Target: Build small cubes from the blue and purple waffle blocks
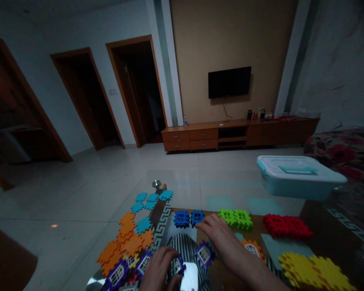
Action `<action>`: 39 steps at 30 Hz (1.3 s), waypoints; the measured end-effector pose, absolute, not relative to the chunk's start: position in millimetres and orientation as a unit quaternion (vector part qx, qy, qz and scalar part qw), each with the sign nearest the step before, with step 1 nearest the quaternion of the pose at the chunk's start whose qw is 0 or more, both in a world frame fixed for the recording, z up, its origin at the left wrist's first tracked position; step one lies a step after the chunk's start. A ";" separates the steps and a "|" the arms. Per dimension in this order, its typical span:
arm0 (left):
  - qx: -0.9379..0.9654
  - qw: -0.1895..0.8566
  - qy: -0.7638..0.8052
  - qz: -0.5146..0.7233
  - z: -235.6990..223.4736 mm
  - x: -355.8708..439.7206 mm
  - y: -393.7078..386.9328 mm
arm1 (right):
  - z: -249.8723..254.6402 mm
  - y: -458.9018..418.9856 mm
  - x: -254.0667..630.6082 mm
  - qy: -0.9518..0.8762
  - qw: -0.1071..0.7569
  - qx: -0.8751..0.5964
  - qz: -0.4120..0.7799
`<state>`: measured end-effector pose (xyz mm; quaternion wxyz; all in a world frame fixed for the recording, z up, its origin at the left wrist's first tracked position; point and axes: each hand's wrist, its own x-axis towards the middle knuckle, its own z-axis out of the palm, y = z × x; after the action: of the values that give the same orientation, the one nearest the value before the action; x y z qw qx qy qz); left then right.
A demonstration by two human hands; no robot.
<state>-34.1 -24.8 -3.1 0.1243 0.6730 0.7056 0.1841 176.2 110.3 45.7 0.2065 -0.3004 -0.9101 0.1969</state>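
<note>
Purple window piece (178, 265), quantity one, is gripped in the left hand (159, 267) by curled fingers, near centre. Two blue stacks (181, 218) are noted ahead; the right hand (221, 234) is extended beside one, grip undeterminable. Six turquoise pieces (143, 225) are counted leftward.

Six pale blue tiles (152, 197) at seven o'clock of the view; two blue stacks (181, 218) at six; two green stacks (242, 219) between four and five; one lidded box (294, 186) at three; one television (229, 84) between one and two.
</note>
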 end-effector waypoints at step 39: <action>0.648 0.213 0.714 0.157 17.0 -23.5 10.9 | -11.9 108.9 164.9 -0.918 0.116 -0.312 0.214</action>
<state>-23.5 10.9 17.0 0.2131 0.6481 0.7141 0.1566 164.9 108.9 -11.9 0.1164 -0.3119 -0.9183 0.2143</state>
